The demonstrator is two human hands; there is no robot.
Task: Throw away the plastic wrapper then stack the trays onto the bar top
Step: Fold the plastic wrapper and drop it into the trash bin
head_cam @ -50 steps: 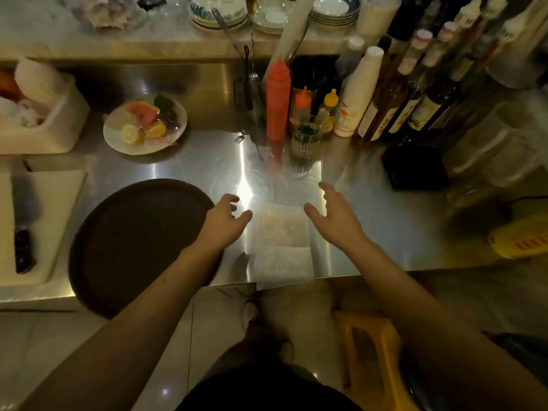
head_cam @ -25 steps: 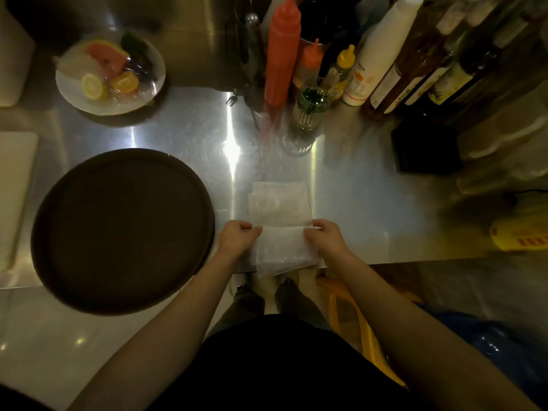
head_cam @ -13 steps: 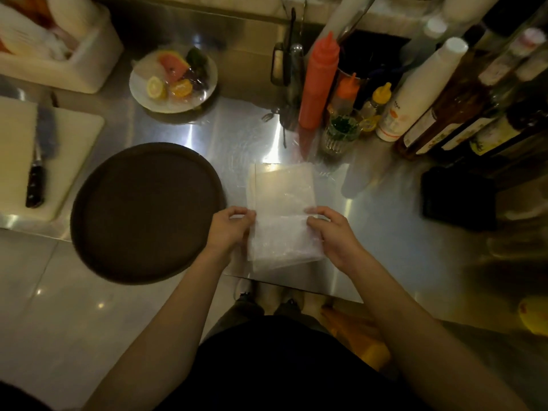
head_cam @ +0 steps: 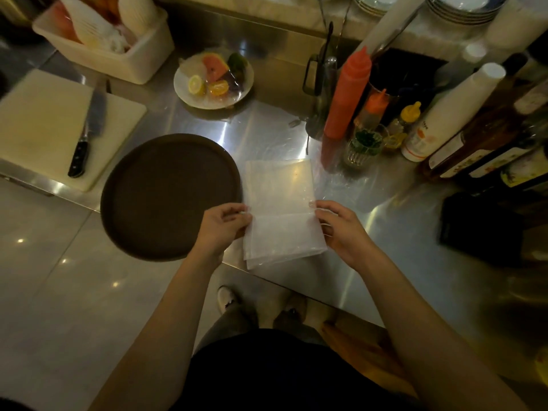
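Observation:
A clear plastic wrapper, folded flat, lies on the steel counter and hangs over its front edge. My left hand pinches the wrapper's left side and my right hand pinches its right side, both at the fold line. A round dark brown tray rests just left of the wrapper, overhanging the counter edge; my left hand overlaps its right rim. The raised bar top runs along the back.
A white cutting board with a knife sits at left, a white tub behind it. A plate of cut fruit stands behind the tray. Sauce bottles, a glass and wine bottles crowd the right. Stacked plates occupy the bar top.
My hands reached forward, came down on the wrapper and gripped both its sides. The view has swung left, bringing the cutting board and tub into sight.

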